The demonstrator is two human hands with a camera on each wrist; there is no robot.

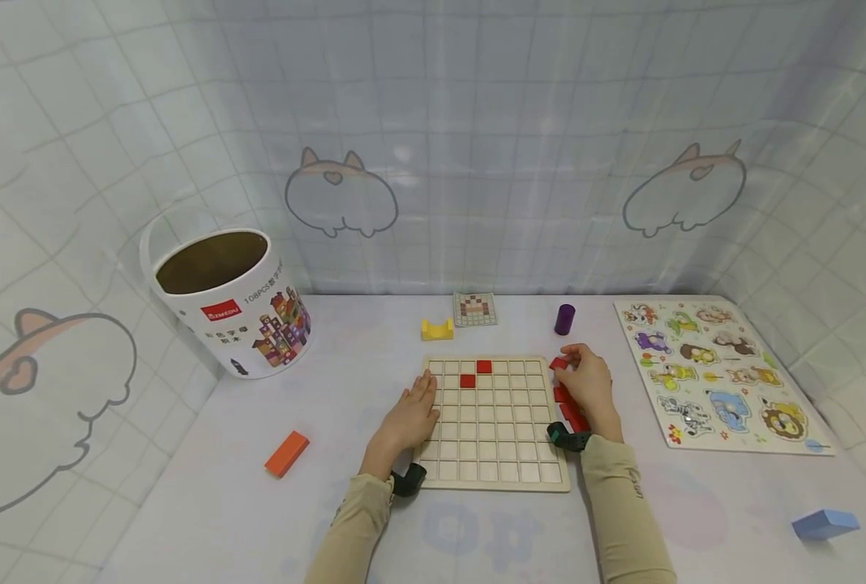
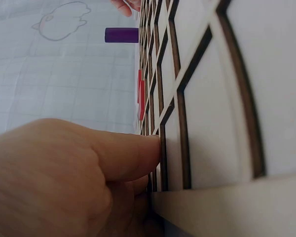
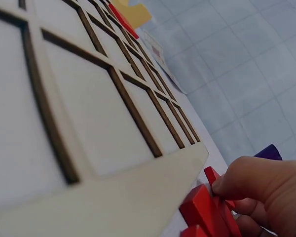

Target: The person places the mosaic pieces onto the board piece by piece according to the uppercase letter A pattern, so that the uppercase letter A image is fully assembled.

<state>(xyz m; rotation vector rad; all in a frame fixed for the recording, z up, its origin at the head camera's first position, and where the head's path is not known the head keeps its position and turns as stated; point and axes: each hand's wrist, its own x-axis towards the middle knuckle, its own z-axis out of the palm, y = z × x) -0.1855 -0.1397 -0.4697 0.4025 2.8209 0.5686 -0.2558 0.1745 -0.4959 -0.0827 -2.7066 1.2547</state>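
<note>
Thumb and fingers of your right hand pinch a small red block.
Your left hand rests straight-fingered on the left edge of the pale wooden grid board between your hands; more red blocks sit by your right palm. Picking up this block seems your step; the next move likely calls for lifting it clear of its neighbours.

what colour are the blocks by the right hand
The blocks are red, clearest in the right wrist view.
</note>
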